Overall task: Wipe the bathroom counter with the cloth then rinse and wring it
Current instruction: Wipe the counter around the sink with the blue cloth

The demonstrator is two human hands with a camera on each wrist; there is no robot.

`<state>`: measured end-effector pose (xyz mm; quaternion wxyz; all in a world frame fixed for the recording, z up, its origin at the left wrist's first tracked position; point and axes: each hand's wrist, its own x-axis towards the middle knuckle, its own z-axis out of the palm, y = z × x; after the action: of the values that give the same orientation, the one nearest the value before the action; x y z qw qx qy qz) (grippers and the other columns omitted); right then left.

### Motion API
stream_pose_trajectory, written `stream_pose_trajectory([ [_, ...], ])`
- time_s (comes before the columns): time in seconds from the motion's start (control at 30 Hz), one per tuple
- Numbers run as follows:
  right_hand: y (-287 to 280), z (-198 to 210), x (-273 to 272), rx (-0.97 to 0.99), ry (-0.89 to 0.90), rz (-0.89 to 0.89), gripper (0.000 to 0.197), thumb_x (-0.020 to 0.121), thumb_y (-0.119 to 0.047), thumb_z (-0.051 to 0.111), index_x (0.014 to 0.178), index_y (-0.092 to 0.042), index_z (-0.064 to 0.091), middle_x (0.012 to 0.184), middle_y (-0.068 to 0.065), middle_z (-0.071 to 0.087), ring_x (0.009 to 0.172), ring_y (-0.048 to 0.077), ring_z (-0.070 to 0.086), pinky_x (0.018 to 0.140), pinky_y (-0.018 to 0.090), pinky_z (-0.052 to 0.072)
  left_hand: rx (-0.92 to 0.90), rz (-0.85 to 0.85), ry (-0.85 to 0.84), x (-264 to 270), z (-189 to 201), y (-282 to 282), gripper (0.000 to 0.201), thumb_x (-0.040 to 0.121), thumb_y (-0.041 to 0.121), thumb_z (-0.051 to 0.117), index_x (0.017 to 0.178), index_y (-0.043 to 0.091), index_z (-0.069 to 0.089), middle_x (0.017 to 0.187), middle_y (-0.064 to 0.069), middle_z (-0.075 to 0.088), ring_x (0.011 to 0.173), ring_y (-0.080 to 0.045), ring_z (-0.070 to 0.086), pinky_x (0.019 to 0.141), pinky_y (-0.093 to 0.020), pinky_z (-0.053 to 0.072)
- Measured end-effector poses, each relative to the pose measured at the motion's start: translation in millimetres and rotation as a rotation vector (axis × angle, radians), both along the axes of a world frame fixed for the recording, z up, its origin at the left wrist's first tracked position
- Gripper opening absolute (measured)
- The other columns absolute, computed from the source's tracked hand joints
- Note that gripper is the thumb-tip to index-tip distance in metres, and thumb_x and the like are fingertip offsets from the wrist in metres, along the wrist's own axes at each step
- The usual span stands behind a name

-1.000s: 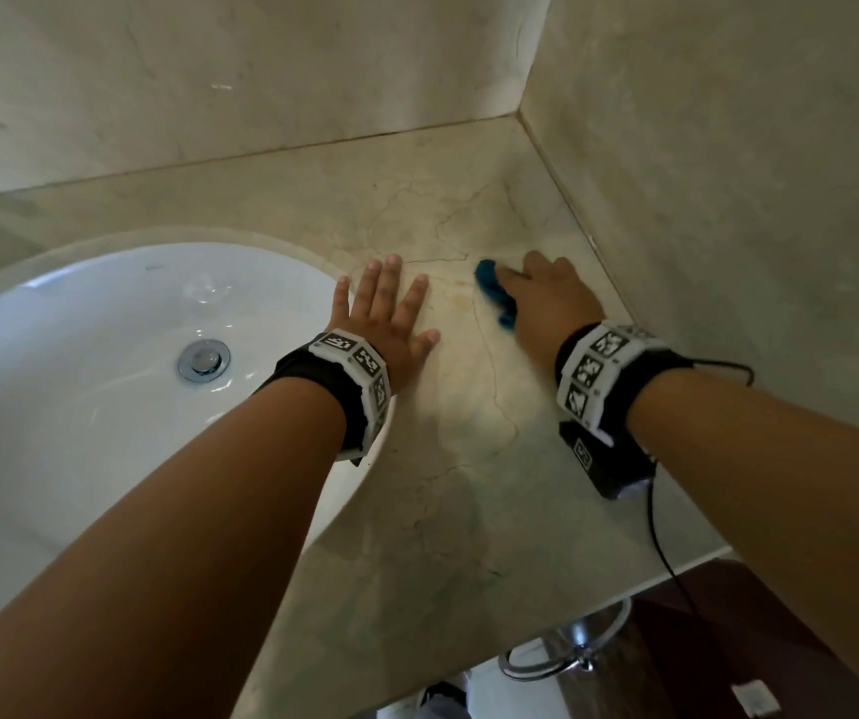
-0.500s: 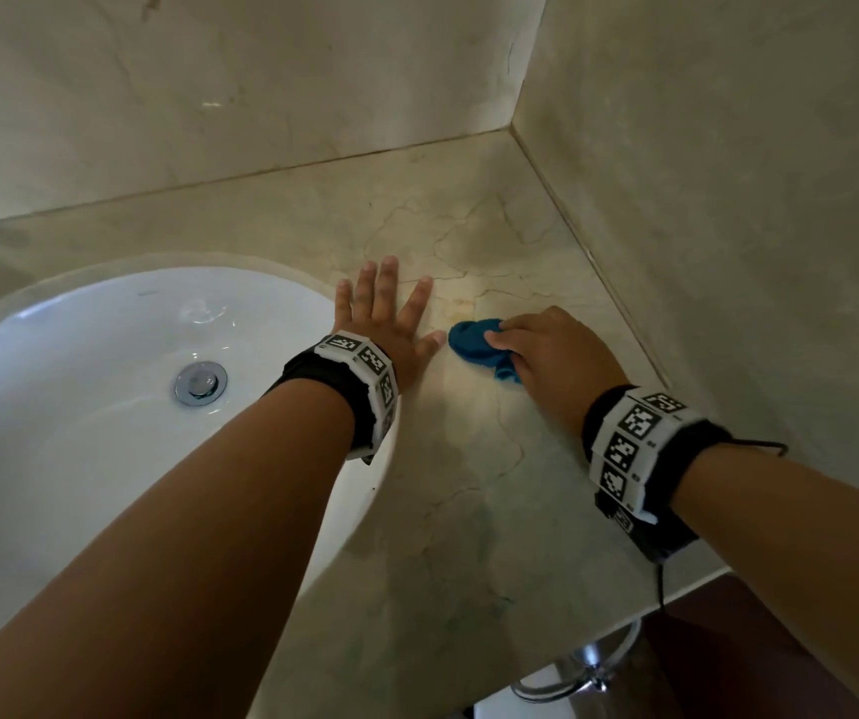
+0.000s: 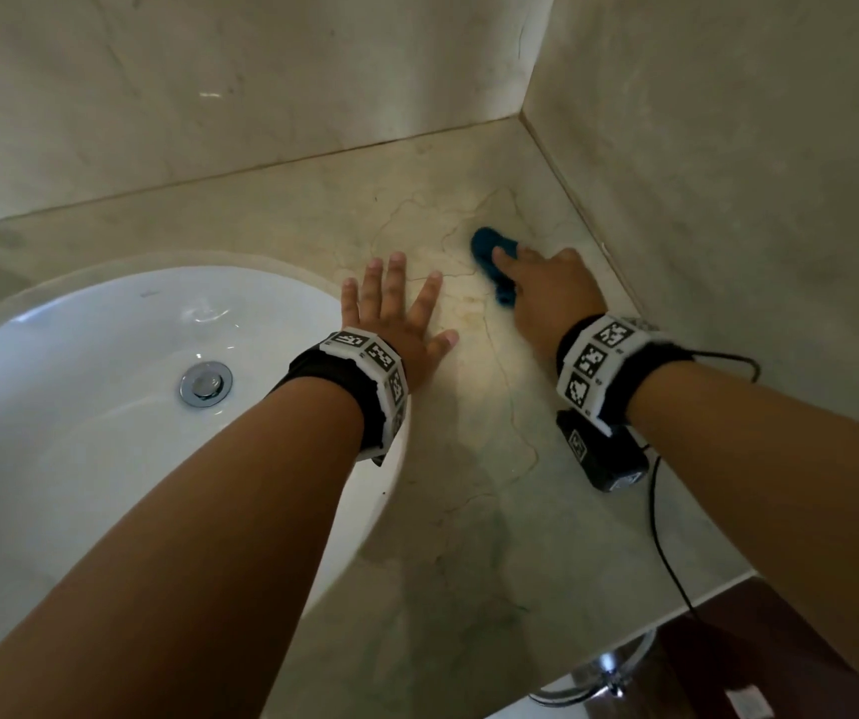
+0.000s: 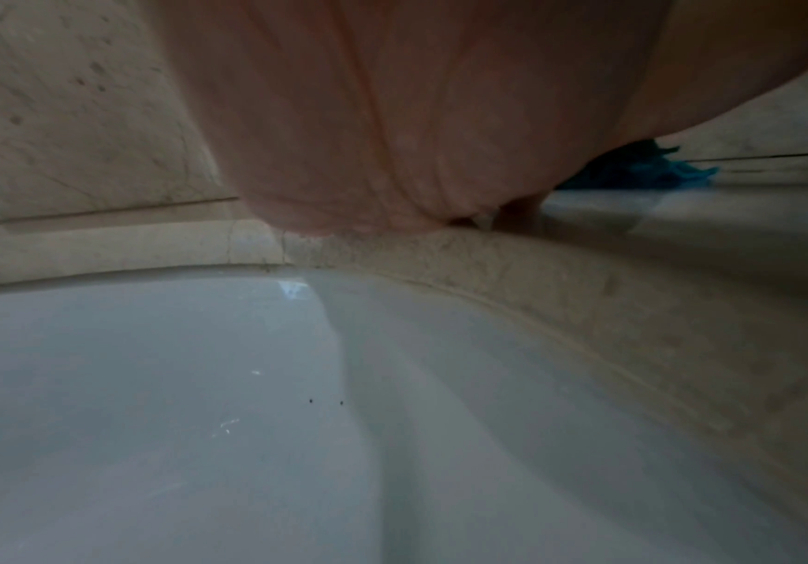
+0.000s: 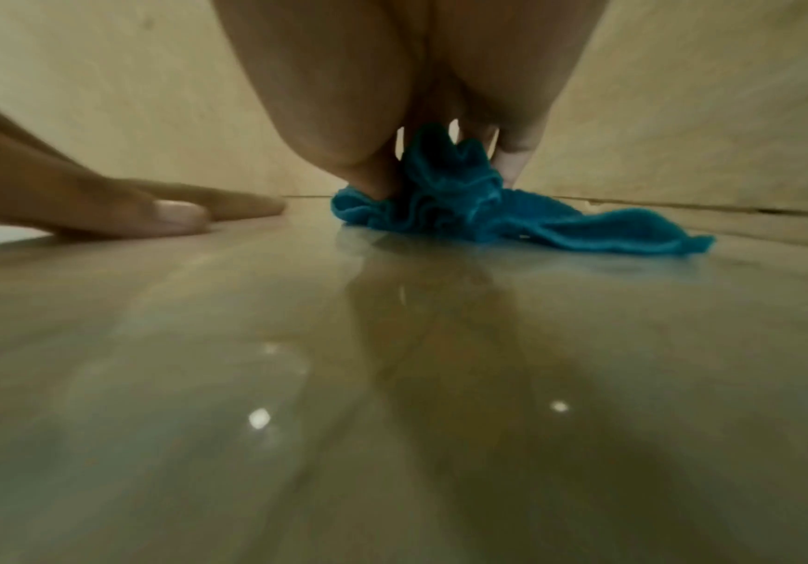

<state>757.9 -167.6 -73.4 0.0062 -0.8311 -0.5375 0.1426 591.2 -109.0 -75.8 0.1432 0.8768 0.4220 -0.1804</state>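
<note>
A small teal cloth point(image 3: 489, 256) lies bunched on the beige marble counter point(image 3: 468, 511) near the right wall. My right hand point(image 3: 546, 288) grips it, thumb and fingers curled into its folds; in the right wrist view the cloth point(image 5: 465, 198) sits pressed to the wet, shiny counter point(image 5: 392, 381) with one corner trailing right. My left hand point(image 3: 396, 313) rests flat on the counter beside the sink rim, fingers spread and straight. In the left wrist view the palm point(image 4: 392, 114) fills the top and the cloth point(image 4: 633, 171) shows behind it.
A white oval sink point(image 3: 79, 433) with a chrome drain point(image 3: 206, 384) takes up the left. Marble walls close the back and the right point(image 3: 728, 173). The counter's front edge point(image 3: 717, 589) drops to a dark floor. A black cable point(image 3: 665, 537) hangs from my right wrist.
My right hand has pushed the cloth away from me, back toward the rear right corner, after pulling it close half a second ago. The left hand has stayed put.
</note>
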Motion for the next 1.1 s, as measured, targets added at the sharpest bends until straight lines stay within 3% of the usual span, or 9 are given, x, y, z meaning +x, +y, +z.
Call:
stream_pose_trajectory([
  [0.13, -30, 7, -34, 0.047, 0.079, 0.118, 0.057, 0.093, -0.014, 0.046, 0.144, -0.034, 0.030, 0.152, 0.004, 0.031, 0.120, 0.030, 0.042, 0.106, 0.035, 0.035, 0.016, -0.004, -0.002, 0, 0, 0, 0.069, 0.094, 0.059, 0.021, 0.147, 0.033, -0.016, 0.153, -0.007, -0.028, 0.142, -0.029, -0.023, 0.114, -0.048, -0.013],
  [0.23, -46, 16, -44, -0.007, -0.003, 0.219, 0.051, 0.097, -0.018, 0.040, 0.145, -0.032, 0.029, 0.152, 0.002, 0.031, 0.113, 0.028, 0.043, 0.099, 0.038, 0.039, 0.041, -0.018, -0.007, 0, -1, 0, 0.070, 0.094, 0.058, 0.023, 0.147, 0.032, -0.014, 0.154, -0.008, -0.026, 0.142, -0.031, -0.021, 0.115, -0.049, -0.010],
  [0.4, -31, 27, -13, -0.139, -0.184, 0.068, 0.050, 0.100, -0.035, 0.031, 0.148, -0.024, 0.022, 0.146, 0.006, 0.037, 0.119, 0.031, 0.040, 0.098, 0.040, 0.037, 0.011, -0.005, 0.006, 0, 0, 0, 0.071, 0.092, 0.063, 0.019, 0.146, 0.034, -0.017, 0.153, -0.006, -0.029, 0.141, -0.029, -0.024, 0.115, -0.049, -0.011],
  [0.5, -14, 24, 3, -0.232, -0.334, 0.040, 0.055, 0.099, -0.040, 0.029, 0.148, -0.017, 0.019, 0.143, 0.009, 0.041, 0.128, 0.032, 0.031, 0.101, 0.044, 0.029, 0.001, -0.013, -0.003, -1, -1, 1, 0.071, 0.092, 0.064, 0.018, 0.146, 0.034, -0.017, 0.153, -0.007, -0.030, 0.141, -0.029, -0.025, 0.115, -0.050, -0.012],
  [0.63, -5, 28, 7, -0.277, -0.240, 0.042, 0.067, 0.094, -0.048, 0.036, 0.149, -0.018, 0.014, 0.150, 0.006, 0.031, 0.134, 0.034, 0.022, 0.107, 0.045, 0.022, -0.009, -0.018, 0.004, -1, 0, 3, 0.072, 0.091, 0.065, 0.017, 0.145, 0.035, -0.018, 0.152, -0.007, -0.031, 0.141, -0.029, -0.026, 0.114, -0.050, -0.013],
  [0.7, -9, 32, 10, -0.217, -0.126, 0.025, 0.066, 0.093, -0.044, 0.043, 0.148, -0.018, 0.017, 0.150, 0.005, 0.031, 0.133, 0.033, 0.025, 0.107, 0.043, 0.027, -0.011, -0.021, 0.009, 0, 1, 4, 0.072, 0.091, 0.065, 0.017, 0.145, 0.035, -0.019, 0.152, -0.007, -0.031, 0.141, -0.029, -0.026, 0.114, -0.051, -0.013],
  [0.8, -19, 30, 11, -0.009, -0.036, -0.017, 0.053, 0.094, -0.023, 0.046, 0.144, -0.012, 0.030, 0.147, 0.008, 0.036, 0.131, 0.031, 0.032, 0.107, 0.040, 0.031, -0.013, -0.020, 0.006, 0, 0, 4, 0.073, 0.090, 0.066, 0.017, 0.145, 0.036, -0.019, 0.152, -0.007, -0.031, 0.140, -0.029, -0.027, 0.114, -0.051, -0.013],
  [0.9, -27, 19, 5, -0.019, -0.004, 0.024, 0.056, 0.095, -0.009, 0.042, 0.147, -0.014, 0.023, 0.156, 0.008, 0.020, 0.133, 0.031, 0.028, 0.111, 0.035, 0.025, -0.006, -0.025, 0.003, 0, 0, 4, 0.073, 0.090, 0.067, 0.017, 0.145, 0.036, -0.019, 0.152, -0.007, -0.032, 0.140, -0.030, -0.027, 0.114, -0.051, -0.014],
  [1.1, -47, 18, -39, -0.069, 0.000, 0.236, 0.054, 0.095, -0.013, 0.039, 0.146, -0.025, 0.027, 0.158, 0.004, 0.010, 0.126, 0.032, 0.032, 0.108, 0.030, 0.022, -0.002, -0.026, 0.001, 1, 0, 5, 0.073, 0.090, 0.066, 0.019, 0.145, 0.037, -0.019, 0.152, -0.005, -0.031, 0.140, -0.029, -0.026, 0.114, -0.051, -0.013],
])
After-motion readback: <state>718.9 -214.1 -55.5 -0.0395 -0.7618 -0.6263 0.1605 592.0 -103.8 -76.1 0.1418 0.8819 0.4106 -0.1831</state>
